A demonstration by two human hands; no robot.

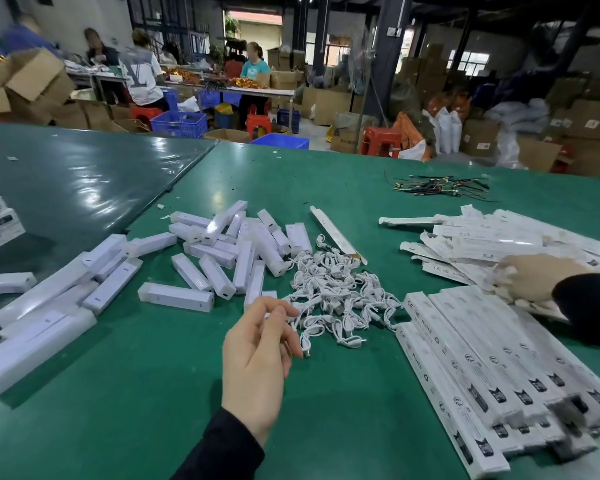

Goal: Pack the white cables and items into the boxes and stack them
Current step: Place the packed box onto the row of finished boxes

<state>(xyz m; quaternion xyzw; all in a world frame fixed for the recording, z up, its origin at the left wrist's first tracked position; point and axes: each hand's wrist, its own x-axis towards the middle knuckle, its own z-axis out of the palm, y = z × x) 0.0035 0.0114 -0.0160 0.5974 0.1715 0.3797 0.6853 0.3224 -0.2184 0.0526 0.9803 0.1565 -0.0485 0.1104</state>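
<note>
A glossy green counter (160, 393) spreads out under me, with a seam running from the middle toward 11 o'clock. My left hand (257, 358) hovers near the centre, fingers loosely curled, fingertips pinching a strand at the edge of the white cables (336, 299), which lie in a tangled heap just past it at 1 o'clock. My right hand (534, 277) rests at 3 o'clock on the flattened boxes (499, 242); I cannot tell whether it grips one. Closed long boxes (471, 368) lie side by side at 4 o'clock. White plastic items (229, 251) are scattered from 12 round to 9 o'clock. A bundle of dark wires (440, 187) sits far off at 1 o'clock. Beyond the counter, the warehouse holds cardboard cartons (326, 105), blue crates (179, 124), red stools (380, 140) and people (142, 74) at another bench.
</note>
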